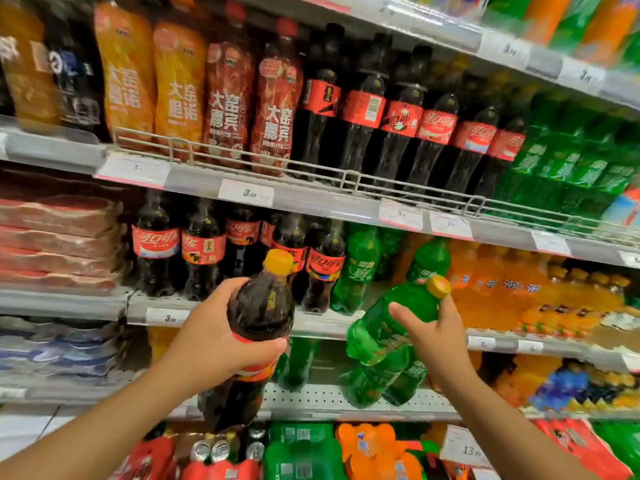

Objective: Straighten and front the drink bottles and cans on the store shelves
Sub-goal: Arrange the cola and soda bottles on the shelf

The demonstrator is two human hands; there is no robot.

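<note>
— Where were the bottles just then?

— Both off the shelf, near the camera. The left hand (pixel 221 336) was curled round the cola bottle (pixel 254 336) at its shoulder; the right hand (pixel 438 336) gripped the green bottle (pixel 388 336) just below its yellow cap (pixel 438 286).

— Which way did they point?

— The cola stood almost upright, cap slightly right. The green one's long axis slanted, cap up and right, base low and left.

— How to seat them well?

— I'd say level the green one first, then set each in its own colour's row on the middle shelf (pixel 325 322), labels facing out.
</note>
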